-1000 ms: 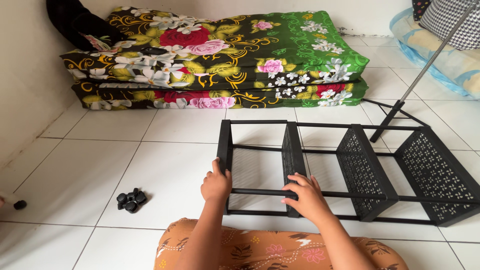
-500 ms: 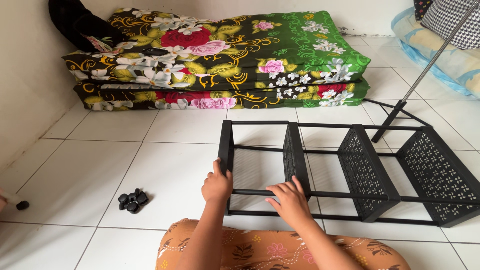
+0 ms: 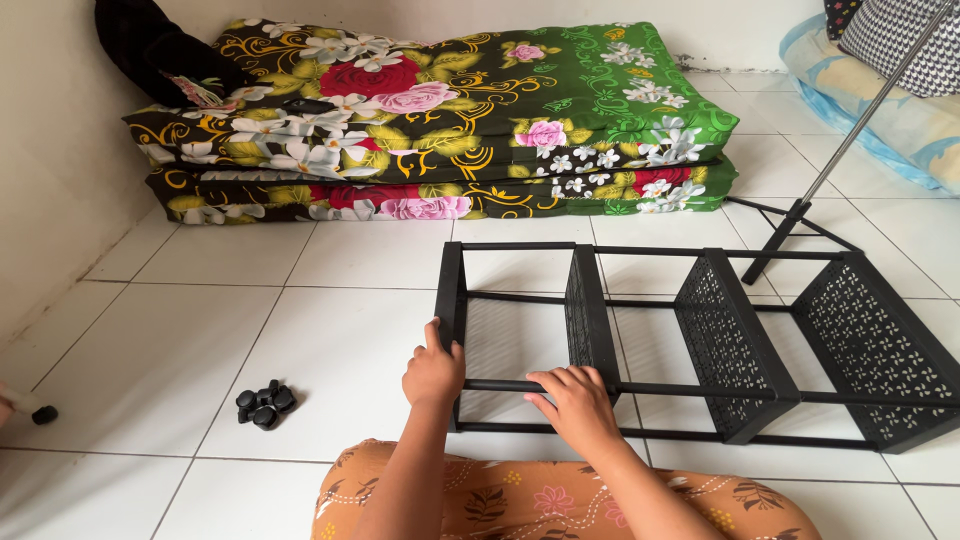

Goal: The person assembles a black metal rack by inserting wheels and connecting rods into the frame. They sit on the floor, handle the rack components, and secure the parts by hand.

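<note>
My left hand (image 3: pixel 433 372) grips the end panel of the black shelf rack (image 3: pixel 700 340), fingers curled over its upper edge and thumb up along the panel. My right hand (image 3: pixel 575 408) lies on the rack's near horizontal rod (image 3: pixel 520 385), fingers bent over it in a loose hold, just beside the second perforated panel (image 3: pixel 590 320). The rack lies on its side on the white tiled floor (image 3: pixel 330 340), straight in front of my knees, which are covered in orange floral cloth (image 3: pixel 520 500). Left of the rack, near its end panel, sits a small heap of black plastic caps (image 3: pixel 264 401). Farther left of the rack, at the frame's edge, lies one more black cap (image 3: pixel 43 413). Behind the rack lies a folded green flowered mattress (image 3: pixel 450 120). At the rack's far right corner stands the black foot of a metal pole (image 3: pixel 790 235), which slants up and away.
</note>
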